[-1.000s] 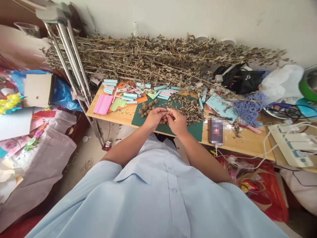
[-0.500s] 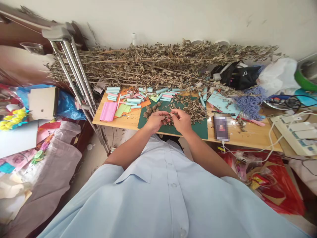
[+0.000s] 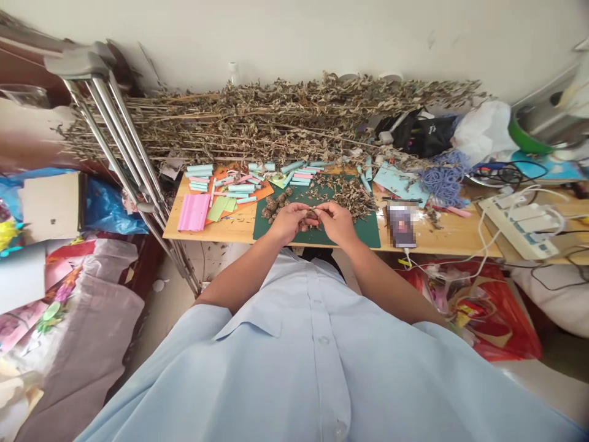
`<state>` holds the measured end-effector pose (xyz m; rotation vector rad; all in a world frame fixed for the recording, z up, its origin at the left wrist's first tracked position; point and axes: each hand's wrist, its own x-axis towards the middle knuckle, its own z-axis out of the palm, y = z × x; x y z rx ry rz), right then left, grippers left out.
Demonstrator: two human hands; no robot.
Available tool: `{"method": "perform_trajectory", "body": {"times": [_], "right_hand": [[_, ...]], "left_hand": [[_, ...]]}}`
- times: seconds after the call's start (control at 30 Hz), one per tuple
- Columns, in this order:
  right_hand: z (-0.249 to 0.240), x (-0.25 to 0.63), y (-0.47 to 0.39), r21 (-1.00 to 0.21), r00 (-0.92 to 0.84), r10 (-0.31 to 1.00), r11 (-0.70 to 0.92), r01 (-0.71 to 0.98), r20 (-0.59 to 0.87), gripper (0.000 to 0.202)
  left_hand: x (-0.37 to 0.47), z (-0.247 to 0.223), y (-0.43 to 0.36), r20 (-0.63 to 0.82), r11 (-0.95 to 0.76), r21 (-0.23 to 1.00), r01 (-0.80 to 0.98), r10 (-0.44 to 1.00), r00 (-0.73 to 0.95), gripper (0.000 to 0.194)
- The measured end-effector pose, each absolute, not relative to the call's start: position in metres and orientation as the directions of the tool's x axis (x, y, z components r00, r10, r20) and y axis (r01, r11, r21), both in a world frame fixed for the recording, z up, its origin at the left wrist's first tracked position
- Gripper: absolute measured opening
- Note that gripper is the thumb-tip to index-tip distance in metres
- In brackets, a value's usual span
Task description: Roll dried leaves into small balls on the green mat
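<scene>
Over a green cutting mat (image 3: pixel 370 238), my left hand (image 3: pixel 289 223) and my right hand (image 3: pixel 338 223) meet with their fingertips together. Both are closed in a pinch on a small bit of dried leaf (image 3: pixel 311 210), mostly hidden by the fingers. To the right of my right hand spreads a pile of loose dried leaves (image 3: pixel 356 197). Several brown, rolled leaf balls (image 3: pixel 275 205) lie on the mat just beyond my left hand. Leaf crumbs are scattered between the two.
Bundled dried stalks (image 3: pixel 257 120) stretch along the wall. Rolled paper tubes (image 3: pixel 239 187) and a pink paper stack (image 3: pixel 194 212) lie left. A phone (image 3: pixel 401 224), purple cord (image 3: pixel 444 178) and power strip (image 3: pixel 519 227) are right. Metal crutches (image 3: pixel 124 135) lean at the table's left end.
The view has turned slightly, so the table's things appear farther left. My hands stay together over the mat, with the right fingertips drawn in closer against the left ones.
</scene>
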<state>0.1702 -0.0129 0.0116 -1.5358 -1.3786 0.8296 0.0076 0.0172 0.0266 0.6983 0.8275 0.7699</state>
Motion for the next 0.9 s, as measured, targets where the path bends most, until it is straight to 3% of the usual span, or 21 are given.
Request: {"method": "perform_trajectory", "body": {"times": [0.13,0.37,0.47,0.57,0.63,0.77,0.9], "right_hand": [[0.004,0.174,-0.010,-0.957,0.211,0.977,-0.049,0.284,0.013,0.024],[-0.008,0.169,0.002,-0.906,0.227,0.972,-0.041,0.422,0.062,0.025],[-0.003,0.165,0.000,-0.863,0.086,0.980,0.114,0.493,0.179,0.027],[0.001,0.163,-0.004,-0.745,-0.128,0.937,0.337,0.576,0.325,0.022],[0.000,0.164,-0.004,-0.686,-0.198,0.913,0.399,0.609,0.355,0.017],[-0.005,0.166,-0.001,-0.768,-0.093,0.957,0.276,0.578,0.274,0.018],[-0.003,0.166,0.003,-0.896,0.016,0.999,0.036,0.442,0.048,0.020]], "left_hand": [[0.006,0.028,0.019,-0.405,0.576,0.758,-0.305,0.783,0.472,0.017],[-0.003,0.025,0.025,-0.472,0.655,0.676,-0.337,0.736,0.486,0.032],[-0.004,0.020,0.028,-0.463,0.640,0.668,-0.379,0.756,0.462,0.036],[-0.002,0.020,0.026,-0.447,0.605,0.680,-0.413,0.789,0.421,0.035],[0.000,0.023,0.023,-0.431,0.594,0.694,-0.406,0.795,0.427,0.034],[0.001,0.025,0.017,-0.374,0.567,0.739,-0.363,0.794,0.479,0.026],[0.000,0.020,0.017,-0.347,0.477,0.834,-0.278,0.844,0.409,0.024]]}}
